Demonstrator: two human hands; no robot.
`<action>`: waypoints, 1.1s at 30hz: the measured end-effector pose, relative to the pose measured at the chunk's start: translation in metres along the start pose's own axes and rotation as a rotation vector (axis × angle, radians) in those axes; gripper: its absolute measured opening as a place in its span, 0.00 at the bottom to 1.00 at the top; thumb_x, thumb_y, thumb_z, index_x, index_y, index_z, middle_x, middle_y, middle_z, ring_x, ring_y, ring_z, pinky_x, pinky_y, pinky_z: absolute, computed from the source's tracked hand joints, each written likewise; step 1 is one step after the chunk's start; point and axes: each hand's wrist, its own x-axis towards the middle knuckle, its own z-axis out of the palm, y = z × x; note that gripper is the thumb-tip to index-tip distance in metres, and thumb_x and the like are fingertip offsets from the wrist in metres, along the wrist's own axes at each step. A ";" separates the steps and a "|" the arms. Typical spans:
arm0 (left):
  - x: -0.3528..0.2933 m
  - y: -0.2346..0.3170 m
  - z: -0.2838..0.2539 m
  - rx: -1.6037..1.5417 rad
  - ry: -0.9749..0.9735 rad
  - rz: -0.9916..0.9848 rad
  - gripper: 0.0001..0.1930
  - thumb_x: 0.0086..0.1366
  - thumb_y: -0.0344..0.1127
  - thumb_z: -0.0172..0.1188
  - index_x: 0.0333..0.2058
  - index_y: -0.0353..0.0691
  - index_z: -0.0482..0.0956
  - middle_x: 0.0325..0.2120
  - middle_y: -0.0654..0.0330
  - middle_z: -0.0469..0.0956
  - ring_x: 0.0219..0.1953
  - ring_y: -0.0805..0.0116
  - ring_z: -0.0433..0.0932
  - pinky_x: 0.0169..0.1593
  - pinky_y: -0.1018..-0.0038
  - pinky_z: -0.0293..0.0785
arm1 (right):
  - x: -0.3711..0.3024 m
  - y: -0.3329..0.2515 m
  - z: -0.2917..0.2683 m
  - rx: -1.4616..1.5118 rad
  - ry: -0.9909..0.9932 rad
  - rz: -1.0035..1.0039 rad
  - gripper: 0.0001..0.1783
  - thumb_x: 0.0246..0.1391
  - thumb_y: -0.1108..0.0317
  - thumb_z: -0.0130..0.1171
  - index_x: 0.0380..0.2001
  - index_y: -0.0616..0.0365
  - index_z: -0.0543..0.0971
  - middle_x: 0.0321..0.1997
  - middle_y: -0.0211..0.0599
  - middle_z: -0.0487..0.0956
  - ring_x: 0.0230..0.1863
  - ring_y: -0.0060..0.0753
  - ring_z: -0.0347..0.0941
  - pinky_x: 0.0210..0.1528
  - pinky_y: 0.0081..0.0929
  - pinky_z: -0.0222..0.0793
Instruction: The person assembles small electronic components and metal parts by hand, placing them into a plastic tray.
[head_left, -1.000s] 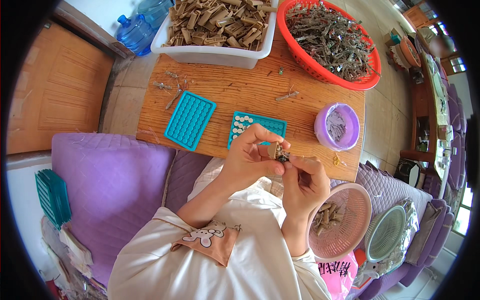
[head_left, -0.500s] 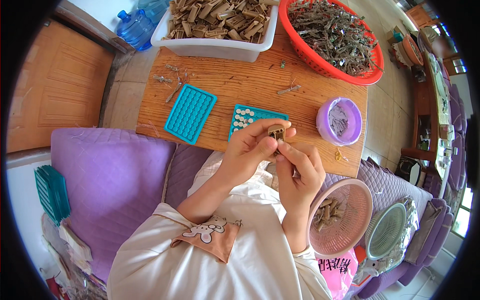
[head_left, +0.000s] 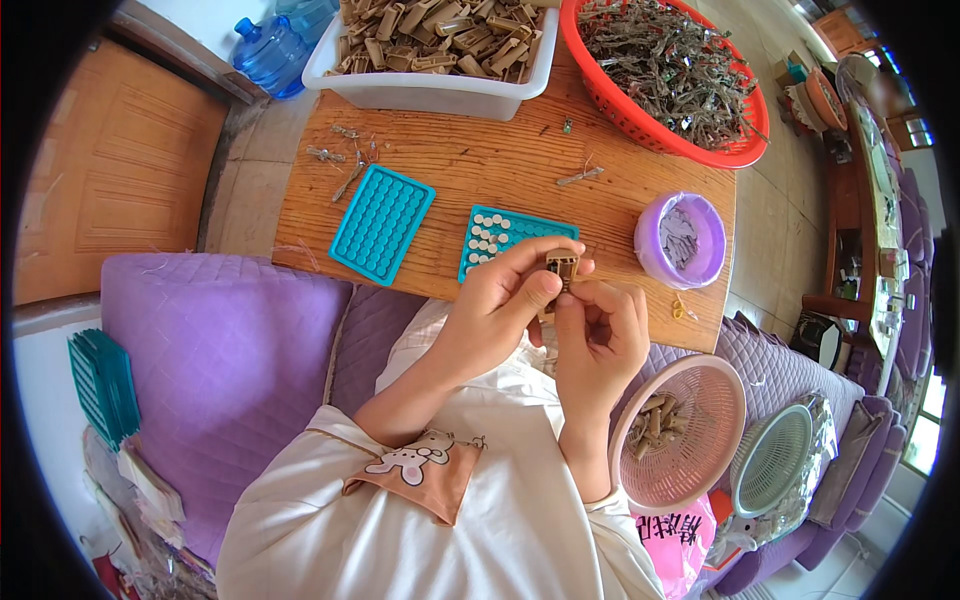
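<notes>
Both hands meet above the table's near edge, around a small brown plastic housing. My left hand is closed on it, fingers behind and thumb in front. The thumb and forefinger of my right hand pinch together at the housing's lower end; whether a small part sits between them is hidden. Just beyond, partly covered by my left hand, lies a teal tray with white round pieces in some of its pockets. A second teal tray lies left of it, its pockets without white pieces.
At the table's back stand a white bin of brown housings and a red basket of tangled wired parts. A purple tub with grey strips is at the right. A pink basket holding brown pieces sits beside my right arm.
The right fingertips have shifted slightly at the housing's lower end, with the forefinger now more bent. The left hand keeps its hold, and the housing has tipped a little.
</notes>
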 end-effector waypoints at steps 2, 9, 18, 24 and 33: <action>0.000 0.005 -0.002 0.053 -0.022 -0.077 0.19 0.59 0.43 0.49 0.44 0.35 0.66 0.31 0.59 0.74 0.23 0.83 0.70 0.16 0.89 0.64 | 0.004 -0.004 -0.004 -0.164 -0.052 -0.111 0.06 0.39 0.81 0.55 0.24 0.60 0.73 0.24 0.33 0.68 0.18 0.22 0.64 0.16 0.18 0.59; 0.002 0.013 -0.013 0.156 -0.163 -0.206 0.17 0.57 0.35 0.53 0.44 0.35 0.68 0.21 0.66 0.71 0.18 0.86 0.65 0.15 0.89 0.60 | 0.001 -0.002 -0.009 -0.379 -0.107 -0.266 0.08 0.37 0.81 0.56 0.25 0.59 0.72 0.25 0.36 0.67 0.21 0.34 0.66 0.19 0.26 0.62; 0.003 0.017 -0.019 0.218 -0.282 -0.305 0.16 0.56 0.35 0.54 0.43 0.35 0.69 0.19 0.68 0.70 0.18 0.86 0.66 0.15 0.88 0.60 | -0.004 -0.010 -0.011 -0.439 -0.186 -0.279 0.09 0.38 0.81 0.54 0.26 0.59 0.69 0.25 0.36 0.65 0.20 0.34 0.66 0.18 0.28 0.62; -0.006 0.016 -0.006 0.156 -0.201 -0.165 0.17 0.55 0.37 0.56 0.41 0.35 0.70 0.20 0.68 0.70 0.19 0.85 0.66 0.16 0.88 0.62 | -0.007 -0.023 -0.015 -0.469 -0.150 -0.179 0.06 0.41 0.80 0.51 0.24 0.59 0.68 0.24 0.39 0.64 0.20 0.39 0.63 0.18 0.31 0.59; -0.005 0.018 -0.010 0.061 -0.216 -0.215 0.19 0.56 0.40 0.53 0.44 0.35 0.67 0.25 0.64 0.72 0.22 0.83 0.68 0.16 0.88 0.64 | -0.005 -0.012 -0.014 -0.206 -0.178 -0.056 0.06 0.41 0.81 0.53 0.23 0.61 0.69 0.24 0.36 0.64 0.20 0.28 0.63 0.18 0.24 0.58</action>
